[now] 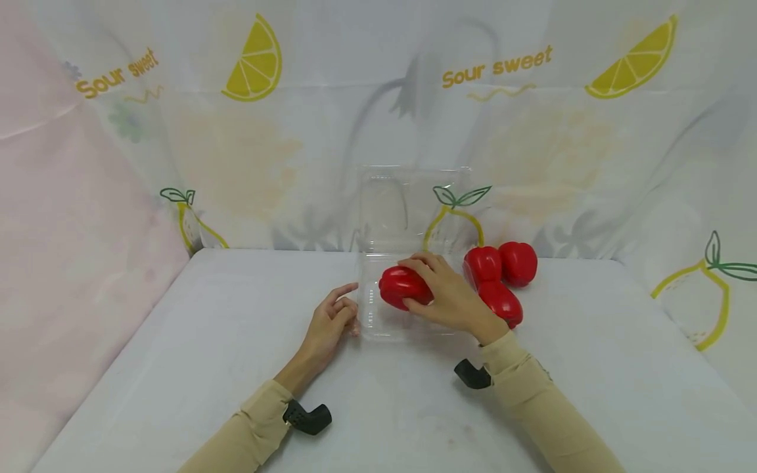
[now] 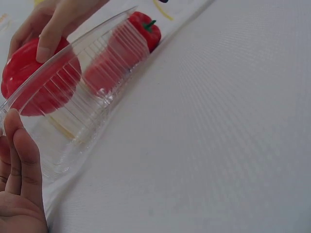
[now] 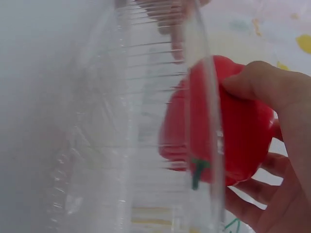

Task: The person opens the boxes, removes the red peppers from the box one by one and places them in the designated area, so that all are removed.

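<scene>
In the head view my right hand [image 1: 451, 299] grips a red bell pepper [image 1: 401, 286] between thumb and fingers, over the base of a clear plastic clamshell container [image 1: 368, 322]. Its green stem [image 3: 198, 173] shows through the container wall in the right wrist view. That wall overlaps the pepper's lower part in both wrist views. My left hand [image 1: 328, 324] rests beside the container's left side, index finger stretched out and the others loosely bent. Fingertips [image 2: 13, 119] of this hand come right at the rim in the left wrist view.
Just right of the container lie three more red peppers: one at the back [image 1: 482, 263], one in front [image 1: 503, 306] and one at far right [image 1: 519, 264]. The container's clear lid [image 1: 384, 203] stands raised against a lemon-print cloth backdrop [image 1: 331, 131]. White cloth covers the table [image 1: 236, 328].
</scene>
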`<state>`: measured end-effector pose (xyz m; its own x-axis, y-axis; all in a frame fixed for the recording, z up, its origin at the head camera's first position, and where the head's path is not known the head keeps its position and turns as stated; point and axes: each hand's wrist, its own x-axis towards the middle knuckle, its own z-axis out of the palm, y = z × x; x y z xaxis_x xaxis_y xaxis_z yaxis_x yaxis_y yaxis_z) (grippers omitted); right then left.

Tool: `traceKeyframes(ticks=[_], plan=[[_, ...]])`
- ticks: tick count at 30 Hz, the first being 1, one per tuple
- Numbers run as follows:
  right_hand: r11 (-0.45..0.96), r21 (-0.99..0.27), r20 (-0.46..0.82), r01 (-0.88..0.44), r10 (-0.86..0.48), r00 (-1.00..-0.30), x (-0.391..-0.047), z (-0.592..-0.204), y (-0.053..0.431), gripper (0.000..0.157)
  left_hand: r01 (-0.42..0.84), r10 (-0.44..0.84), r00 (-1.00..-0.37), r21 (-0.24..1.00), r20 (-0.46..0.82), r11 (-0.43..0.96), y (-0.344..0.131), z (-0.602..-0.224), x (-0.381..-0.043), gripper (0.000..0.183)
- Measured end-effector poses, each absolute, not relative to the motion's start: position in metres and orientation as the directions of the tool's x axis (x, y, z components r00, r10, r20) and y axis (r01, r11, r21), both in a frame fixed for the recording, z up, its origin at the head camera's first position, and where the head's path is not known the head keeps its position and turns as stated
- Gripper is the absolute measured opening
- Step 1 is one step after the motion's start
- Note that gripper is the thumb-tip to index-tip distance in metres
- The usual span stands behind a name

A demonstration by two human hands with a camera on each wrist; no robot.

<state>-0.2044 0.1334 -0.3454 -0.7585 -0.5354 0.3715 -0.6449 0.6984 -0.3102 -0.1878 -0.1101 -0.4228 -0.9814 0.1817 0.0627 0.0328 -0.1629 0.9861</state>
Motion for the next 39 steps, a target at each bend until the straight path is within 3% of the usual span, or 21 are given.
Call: traceKeyframes(ticks=[12, 25, 39], plan=[[0.742, -0.409, 0.275, -0.530, -0.454, -0.848, -0.204, -0.331, 0.155, 0.066, 0.037, 0.169, -0.984, 0.986, 0.065, -0.164, -0.109, -0.423, -0.188, 0.047], [0.734, -0.445, 0.274, -0.514, -0.434, -0.858, -0.204, -0.316, 0.176, 0.063, 0.034, 0.177, -0.982, 0.988, 0.060, -0.149, -0.110, -0.423, -0.188, 0.045], [0.757, -0.518, 0.205, -0.398, -0.342, -0.917, -0.201, -0.304, 0.203, 0.059, 0.037, 0.171, -0.983, 0.989, 0.062, -0.146, -0.109, -0.424, -0.188, 0.047]])
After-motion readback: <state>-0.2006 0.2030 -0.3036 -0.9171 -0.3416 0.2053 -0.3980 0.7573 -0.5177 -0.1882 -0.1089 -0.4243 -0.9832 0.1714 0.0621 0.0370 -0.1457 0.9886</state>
